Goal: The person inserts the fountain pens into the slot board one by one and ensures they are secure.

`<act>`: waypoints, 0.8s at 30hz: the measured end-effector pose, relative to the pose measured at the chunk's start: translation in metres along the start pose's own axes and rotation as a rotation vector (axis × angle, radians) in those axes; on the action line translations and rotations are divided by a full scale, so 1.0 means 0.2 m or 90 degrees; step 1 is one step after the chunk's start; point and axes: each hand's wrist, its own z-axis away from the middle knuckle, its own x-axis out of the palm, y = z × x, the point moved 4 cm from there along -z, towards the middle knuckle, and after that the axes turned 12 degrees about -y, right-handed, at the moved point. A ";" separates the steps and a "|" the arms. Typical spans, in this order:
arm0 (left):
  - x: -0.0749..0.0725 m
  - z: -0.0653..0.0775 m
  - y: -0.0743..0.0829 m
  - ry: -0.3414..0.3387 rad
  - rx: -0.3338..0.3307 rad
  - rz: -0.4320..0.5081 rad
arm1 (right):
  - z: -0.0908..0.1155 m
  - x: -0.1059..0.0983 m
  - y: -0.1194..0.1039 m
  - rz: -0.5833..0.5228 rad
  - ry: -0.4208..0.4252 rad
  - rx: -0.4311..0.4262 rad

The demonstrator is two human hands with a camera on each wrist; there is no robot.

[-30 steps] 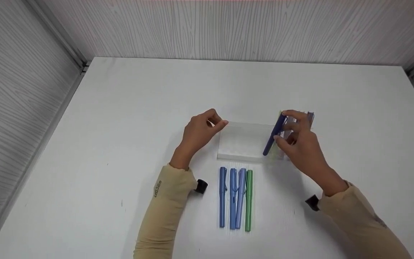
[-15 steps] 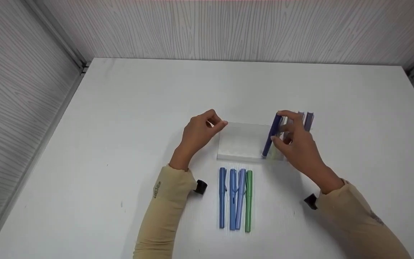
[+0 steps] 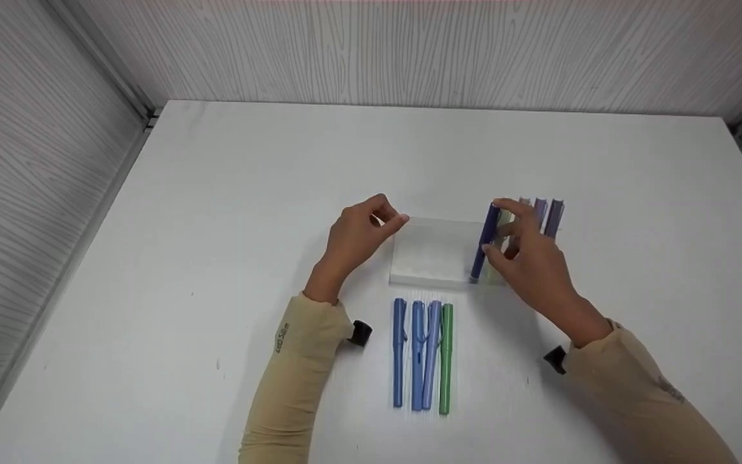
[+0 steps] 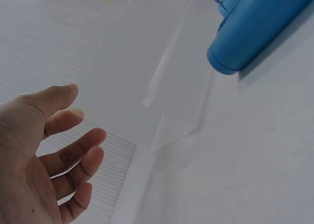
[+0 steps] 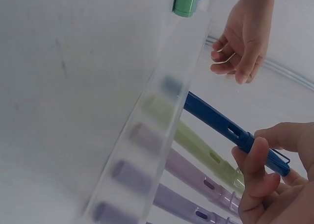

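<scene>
My right hand point(image 3: 535, 264) holds a dark blue pen point(image 3: 485, 241) by its capped upper part, between thumb and fingers. In the right wrist view this pen's lower end shows blurred behind the frosted front strip of a clear plastic pen case point(image 3: 432, 251). Beside it, a light green pen point(image 5: 196, 145), a pink pen point(image 5: 189, 171) and purple pens point(image 5: 171, 199) stand slanted in a row in the case. My left hand point(image 3: 361, 235) pinches the case's far left corner with thumb and forefinger, its other fingers loosely bent.
In front of the case lie a blue pen point(image 3: 398, 361), a lighter blue pen point(image 3: 417, 367), a periwinkle pen point(image 3: 431, 361) and a green pen point(image 3: 446, 357), side by side. The white table point(image 3: 248, 167) meets a wood-grain panel point(image 3: 409, 51) at the back.
My right hand has shifted slightly left with the dark blue pen, which now stands steeper with its lower end at the case's front strip. My left hand has stayed at the corner.
</scene>
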 end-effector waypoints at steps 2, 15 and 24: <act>0.00 0.00 0.00 0.001 0.000 -0.003 | 0.00 0.00 0.00 0.009 0.005 -0.006; 0.00 -0.01 0.00 0.005 0.002 -0.018 | -0.01 -0.01 -0.01 0.107 0.051 -0.041; 0.00 -0.01 0.00 0.004 -0.009 -0.016 | -0.03 -0.01 0.00 0.187 0.075 -0.052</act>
